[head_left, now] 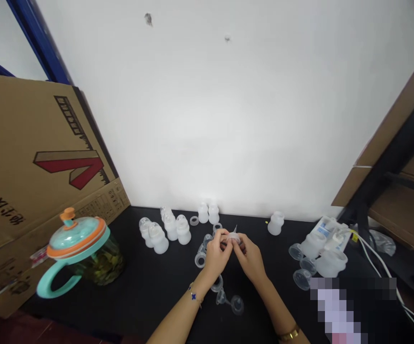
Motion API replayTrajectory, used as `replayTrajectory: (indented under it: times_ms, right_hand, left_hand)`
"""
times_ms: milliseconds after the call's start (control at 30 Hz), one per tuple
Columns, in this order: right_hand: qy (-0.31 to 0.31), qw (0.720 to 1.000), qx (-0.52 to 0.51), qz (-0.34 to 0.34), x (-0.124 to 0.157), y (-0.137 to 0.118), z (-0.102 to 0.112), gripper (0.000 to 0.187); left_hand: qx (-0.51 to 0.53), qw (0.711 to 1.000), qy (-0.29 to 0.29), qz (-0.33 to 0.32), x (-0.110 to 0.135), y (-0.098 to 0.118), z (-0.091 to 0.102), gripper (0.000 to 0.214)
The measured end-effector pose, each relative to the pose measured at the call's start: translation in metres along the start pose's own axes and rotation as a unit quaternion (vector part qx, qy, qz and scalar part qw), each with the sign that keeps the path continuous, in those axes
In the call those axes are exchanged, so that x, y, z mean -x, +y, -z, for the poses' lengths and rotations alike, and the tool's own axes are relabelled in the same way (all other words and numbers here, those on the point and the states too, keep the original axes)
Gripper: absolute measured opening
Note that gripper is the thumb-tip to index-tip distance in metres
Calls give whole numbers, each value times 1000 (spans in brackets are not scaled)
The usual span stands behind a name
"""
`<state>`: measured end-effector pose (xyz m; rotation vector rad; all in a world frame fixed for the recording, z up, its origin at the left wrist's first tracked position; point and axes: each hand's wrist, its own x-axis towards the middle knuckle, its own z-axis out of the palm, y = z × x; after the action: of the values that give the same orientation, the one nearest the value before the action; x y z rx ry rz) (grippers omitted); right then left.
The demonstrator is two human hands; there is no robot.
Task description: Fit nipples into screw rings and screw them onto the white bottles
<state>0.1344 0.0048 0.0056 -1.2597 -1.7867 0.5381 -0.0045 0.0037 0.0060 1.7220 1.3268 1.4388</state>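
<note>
My left hand (217, 254) and my right hand (251, 258) meet over the black table, fingers closed around a white bottle collar ring (233, 235). A thin, pointed translucent tip (235, 229) sticks up from the ring. Beside my left hand lie more loose rings, among them a white collar ring (200, 260) near its wrist. Below my hands rest a small clear valve-like piece (221, 297) and a round clear part (237, 305). Ahead of them, two white bottles (208, 213) without caps stand by the wall, with another collar ring (194, 220) next to them.
Several capped white bottles (158, 238) cluster to the left. A teal-lidded glass pitcher (81, 248) stands nearer, before a cardboard box (42, 157). A single bottle (276, 223) stands right, then larger white containers (331, 263), clear domed covers (302, 279) and white cables (378, 263).
</note>
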Motion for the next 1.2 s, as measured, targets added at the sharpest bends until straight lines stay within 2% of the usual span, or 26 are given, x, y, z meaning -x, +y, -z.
replayTrajectory:
  times_ms: [367,700,1200]
  right_hand:
    - [-5,1000,-25,-19,1,-1,-2,30]
    - [-8,1000,-11,-23,4,-2,-5,32]
    - [3,999,-1,-34,3,-1,-6,34]
  left_hand:
    - [96,994,7,46,0,0,0,14]
    - [104,993,13,45,2,-4,-1,15]
    - [67,997,-2,26,1,1,0,12]
